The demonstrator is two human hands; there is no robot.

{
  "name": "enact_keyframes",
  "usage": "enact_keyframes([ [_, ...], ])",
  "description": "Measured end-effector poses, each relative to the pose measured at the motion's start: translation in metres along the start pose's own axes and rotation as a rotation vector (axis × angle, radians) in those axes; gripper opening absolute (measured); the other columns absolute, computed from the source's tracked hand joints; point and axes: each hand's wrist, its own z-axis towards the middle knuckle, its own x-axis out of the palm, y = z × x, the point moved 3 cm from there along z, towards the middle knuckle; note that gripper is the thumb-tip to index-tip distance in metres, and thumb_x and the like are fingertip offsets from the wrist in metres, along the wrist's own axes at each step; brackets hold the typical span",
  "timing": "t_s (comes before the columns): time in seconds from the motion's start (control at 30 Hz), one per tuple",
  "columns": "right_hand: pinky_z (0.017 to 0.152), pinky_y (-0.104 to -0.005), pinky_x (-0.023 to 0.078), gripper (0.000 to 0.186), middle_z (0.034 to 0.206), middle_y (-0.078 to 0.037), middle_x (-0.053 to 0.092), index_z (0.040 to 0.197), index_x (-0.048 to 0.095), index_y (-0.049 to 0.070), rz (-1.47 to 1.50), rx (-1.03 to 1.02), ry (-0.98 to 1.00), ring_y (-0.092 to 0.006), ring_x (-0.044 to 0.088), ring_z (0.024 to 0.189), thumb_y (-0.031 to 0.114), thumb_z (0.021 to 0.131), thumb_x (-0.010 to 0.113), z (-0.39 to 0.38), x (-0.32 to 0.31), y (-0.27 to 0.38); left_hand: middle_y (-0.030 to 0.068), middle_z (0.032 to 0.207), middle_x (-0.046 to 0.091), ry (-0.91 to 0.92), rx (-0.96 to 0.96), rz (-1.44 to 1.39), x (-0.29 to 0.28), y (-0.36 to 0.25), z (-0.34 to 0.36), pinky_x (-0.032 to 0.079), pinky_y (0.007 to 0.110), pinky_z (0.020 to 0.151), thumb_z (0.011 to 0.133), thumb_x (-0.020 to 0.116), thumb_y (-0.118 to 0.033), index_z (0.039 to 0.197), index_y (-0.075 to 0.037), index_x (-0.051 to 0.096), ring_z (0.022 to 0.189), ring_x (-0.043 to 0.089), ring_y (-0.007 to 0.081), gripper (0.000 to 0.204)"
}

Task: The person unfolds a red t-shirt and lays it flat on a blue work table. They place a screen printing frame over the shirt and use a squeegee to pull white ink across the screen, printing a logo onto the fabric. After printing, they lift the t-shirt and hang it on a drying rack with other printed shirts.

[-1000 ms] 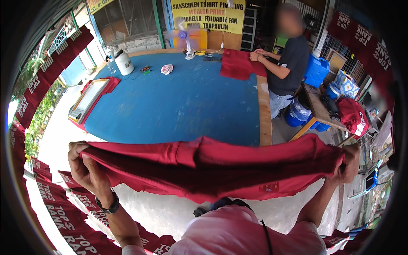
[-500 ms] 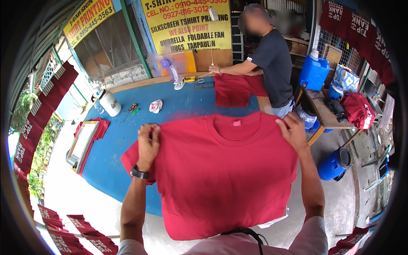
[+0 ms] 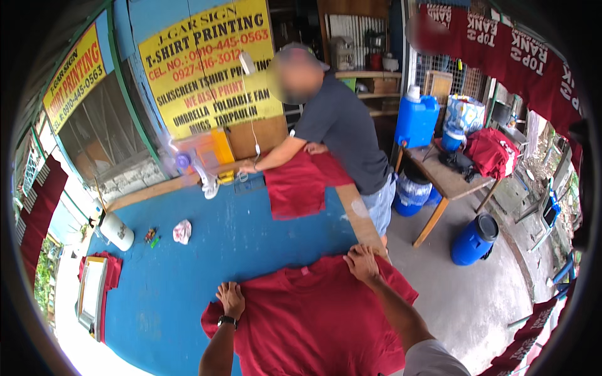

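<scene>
A: Left hand (image 3: 231, 299) and right hand (image 3: 362, 262): position?
B: Both lie open, palms down, pressed flat on the shoulders of the red T-shirt (image 3: 313, 319).
A: Location of the shirt?
B: Spread on the near edge of the blue table (image 3: 219, 244); a co-worker (image 3: 342, 131) handles a second red shirt (image 3: 301, 182) at the far edge.

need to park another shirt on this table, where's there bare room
The widest bare patch of the blue table lies between the near red shirt under both hands and the co-worker's shirt. A second strip runs left of the near shirt, toward the framed screen. It is crowded at the far-left edge by the white jug and crumpled rag.
</scene>
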Motion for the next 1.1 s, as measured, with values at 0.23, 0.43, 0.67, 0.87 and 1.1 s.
enact_keyframes([
  [0.23,0.098,-0.0511,0.045,0.024,0.112,-0.008,0.065,0.092,0.076,0.011,-0.014,-0.029,-0.007,-0.0318,0.06,0.111,0.033,0.099,0.072,-0.004,-0.018,0.006,0.0166,0.121,0.064,0.218,0.039,0.039,-0.044,-0.008,0.027,0.038,0.059,0.099,0.096,0.063,-0.022,0.103,-0.009,0.072,0.121,0.054,0.0384,0.017],
  [0.43,0.097,-0.0499,0.047,0.028,0.105,-0.008,0.073,0.091,0.076,0.012,-0.124,-0.093,0.008,-0.0317,0.064,0.11,0.038,0.099,0.067,-0.002,-0.077,0.012,0.0172,0.091,0.068,-0.075,0.297,-0.206,-0.163,-0.059,-0.004,0.048,0.051,0.078,0.095,0.065,-0.008,0.097,-0.006,0.067,0.091,0.063,0.0402,0.003],
  [0.67,0.066,-0.045,0.052,0.029,0.08,-0.022,0.066,0.093,0.065,0.003,0.408,0.178,0.119,-0.0409,0.063,0.071,0.028,0.104,0.073,-0.042,-0.19,0.05,0.0064,0.07,0.058,0.241,0.037,-0.652,-0.302,-0.075,-0.088,0.042,0.035,0.059,0.106,0.067,-0.012,0.095,0.0,0.062,0.065,0.056,0.0143,0.017],
  [0.87,0.056,-0.0375,0.043,0.031,0.065,-0.013,0.058,0.088,0.064,0.002,0.3,0.276,0.335,-0.0228,0.047,0.056,0.027,0.099,0.079,-0.063,-0.286,0.106,0.0031,0.075,0.062,0.296,0.157,-0.574,-0.39,-0.072,-0.166,0.04,0.035,0.058,0.097,0.081,-0.011,0.096,0.003,0.067,0.068,0.048,0.0101,0.021],
  [1.1,0.062,-0.0354,0.046,0.019,0.087,-0.011,0.064,0.091,0.068,-0.001,0.205,0.104,0.145,-0.0232,0.061,0.073,0.002,0.075,0.077,-0.113,-0.419,0.247,0.0113,0.086,0.071,0.253,0.135,-0.685,-0.482,0.003,-0.278,0.049,0.036,0.063,0.094,0.08,-0.005,0.094,0.004,0.072,0.072,0.062,0.0165,0.012],
])
